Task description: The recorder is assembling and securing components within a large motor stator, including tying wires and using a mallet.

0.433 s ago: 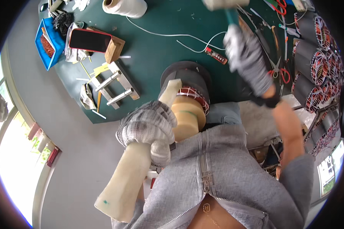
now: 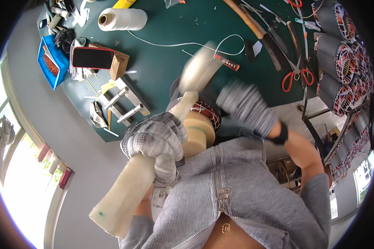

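My left hand (image 2: 153, 143), in a grey-and-white knit glove, is wrapped round a long cream-coloured paddle-shaped bar (image 2: 122, 195). The bar's narrow far end rests by the rim of a dark stator (image 2: 207, 111) with red windings and white lacing. A cream stepped cylinder (image 2: 198, 130) stands against the stator on my side, close to my body. My right hand (image 2: 247, 106), gloved and smeared by motion, is closed on a mallet (image 2: 200, 68). The mallet's blurred pale head is right at the bar's far end; its handle is hardly visible.
On the green table lie a cord spool (image 2: 124, 20), a phone (image 2: 93, 57) against a wooden block, a metal frame with rods (image 2: 126, 101), a blue tray (image 2: 54, 62), a red counter (image 2: 227, 62) and red-handled scissors (image 2: 297, 74). Several wound stators (image 2: 336, 54) are stacked at right.
My right hand has swung the mallet down and left, from the far edge to the bar's end. My left hand keeps its hold on the bar. The view has shifted slightly.
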Demonstrator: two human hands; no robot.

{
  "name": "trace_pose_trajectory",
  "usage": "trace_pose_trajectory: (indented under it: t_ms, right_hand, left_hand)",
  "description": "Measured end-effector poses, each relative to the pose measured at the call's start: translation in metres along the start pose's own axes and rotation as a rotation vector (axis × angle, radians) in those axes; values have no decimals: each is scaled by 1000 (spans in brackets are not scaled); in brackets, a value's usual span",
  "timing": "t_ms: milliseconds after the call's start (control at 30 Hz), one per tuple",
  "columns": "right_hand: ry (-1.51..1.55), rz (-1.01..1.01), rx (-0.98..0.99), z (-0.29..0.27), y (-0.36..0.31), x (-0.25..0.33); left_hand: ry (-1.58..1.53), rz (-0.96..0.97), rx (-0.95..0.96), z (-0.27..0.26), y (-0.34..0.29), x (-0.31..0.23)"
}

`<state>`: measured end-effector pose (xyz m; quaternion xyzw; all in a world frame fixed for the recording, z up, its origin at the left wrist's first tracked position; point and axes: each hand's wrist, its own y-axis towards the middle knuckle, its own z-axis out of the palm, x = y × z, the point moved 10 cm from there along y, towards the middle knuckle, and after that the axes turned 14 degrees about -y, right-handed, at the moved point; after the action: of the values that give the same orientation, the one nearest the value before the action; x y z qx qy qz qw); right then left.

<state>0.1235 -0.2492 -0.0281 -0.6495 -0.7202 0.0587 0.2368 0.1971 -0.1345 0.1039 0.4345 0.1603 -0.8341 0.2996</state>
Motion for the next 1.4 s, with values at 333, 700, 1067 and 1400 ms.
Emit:
trace_pose_trajectory:
  t_ms: [333, 700, 1067, 1400]
  right_hand:
    - [552, 11, -378, -26, -29, -28]
    - [-29, -167, -489, 2, -41, 12]
    - [1317, 110, 170, 37, 38, 16]
    - [430, -142, -203, 26, 13, 25]
  left_hand:
    - [-31, 128, 340, 14, 2, 5]
    - [347, -444, -852, -130, -128, 64]
    - [37, -465, -931, -107, -197, 99]
    - [520, 535, -859, -52, -107, -103]
